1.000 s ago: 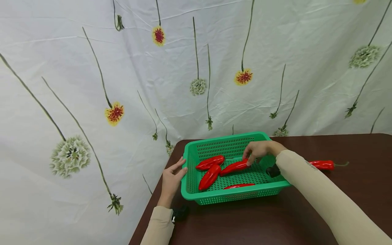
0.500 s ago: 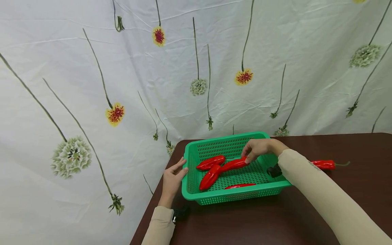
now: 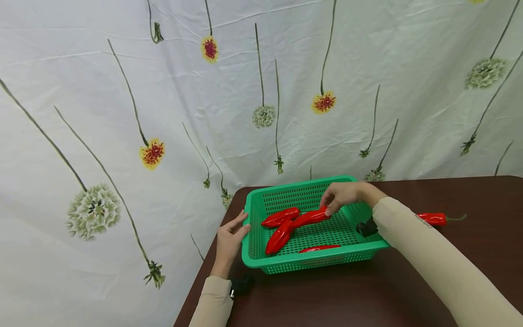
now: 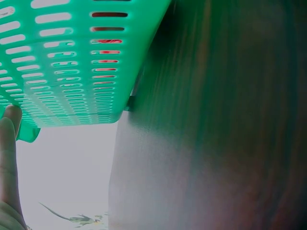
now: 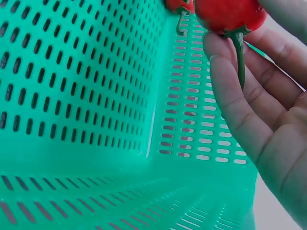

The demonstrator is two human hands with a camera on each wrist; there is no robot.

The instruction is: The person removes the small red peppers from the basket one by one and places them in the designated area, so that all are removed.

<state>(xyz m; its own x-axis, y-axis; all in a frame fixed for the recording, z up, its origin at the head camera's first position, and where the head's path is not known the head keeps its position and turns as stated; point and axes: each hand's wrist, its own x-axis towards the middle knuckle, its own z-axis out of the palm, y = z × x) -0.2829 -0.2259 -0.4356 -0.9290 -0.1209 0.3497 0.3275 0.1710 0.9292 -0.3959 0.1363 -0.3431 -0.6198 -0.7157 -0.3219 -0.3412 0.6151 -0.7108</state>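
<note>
Nothing I can read here
Small dark marks [image 3: 423,221] like lettering run along the upper edge of my right sleeve [image 3: 439,261], too small and faint for me to make out.

The left forearm [image 3: 210,306] enters from seven o'clock, the left grip [image 3: 229,237] straight-fingered toward one. From four o'clock, the right forearm [image 3: 437,263] reaches toward ten, the right grip [image 3: 343,195] bent toward eight, thumb [image 3: 333,206] and fingertips [image 3: 325,199] pinching.

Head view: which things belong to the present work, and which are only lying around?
In use, apparently: right hand, held pepper, left hand, green basket, three other peppers inside.
Probably just around: red pepper outside on the table, flowered cloth.
</note>
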